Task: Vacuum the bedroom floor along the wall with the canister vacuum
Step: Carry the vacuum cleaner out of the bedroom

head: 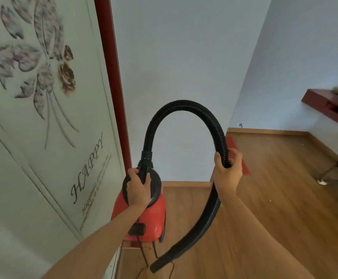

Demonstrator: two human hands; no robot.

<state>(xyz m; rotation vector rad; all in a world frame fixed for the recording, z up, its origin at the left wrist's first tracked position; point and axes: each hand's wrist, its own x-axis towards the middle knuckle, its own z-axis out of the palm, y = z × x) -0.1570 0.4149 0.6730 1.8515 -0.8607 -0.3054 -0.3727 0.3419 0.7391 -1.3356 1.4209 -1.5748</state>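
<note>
The left hand (137, 188) is wrapped around the black handle on top of the canister vacuum (144, 214), fingers curled to either side of the collar where the hose plugs in; the thumb side is hidden under the palm, so how fully it encloses the handle cannot be told. Left of this hand stands a pale door panel (33, 137) with raised flowers and the word HAPPY, edged by a dark red frame (111, 67). Below the hand, the vacuum's red body hangs lengthwise, a black block near its lower end, and a thin cord (144, 256) trails down from it and out of the picture's lower edge.

From the collar just above the left hand, the black ribbed hose (182, 105) arches up and over to the right hand (227, 172), which is closed around it, fingers folded over the far side and thumb on the near side. Below that grip the hose curves down and back leftward, ending in an open end above the wooden floor (274, 198). Behind the arch is a plain pale wall (174, 57). Far right of the right hand, a dark red shelf (325, 105) and some chair legs are blurred and cut off by the edge.
</note>
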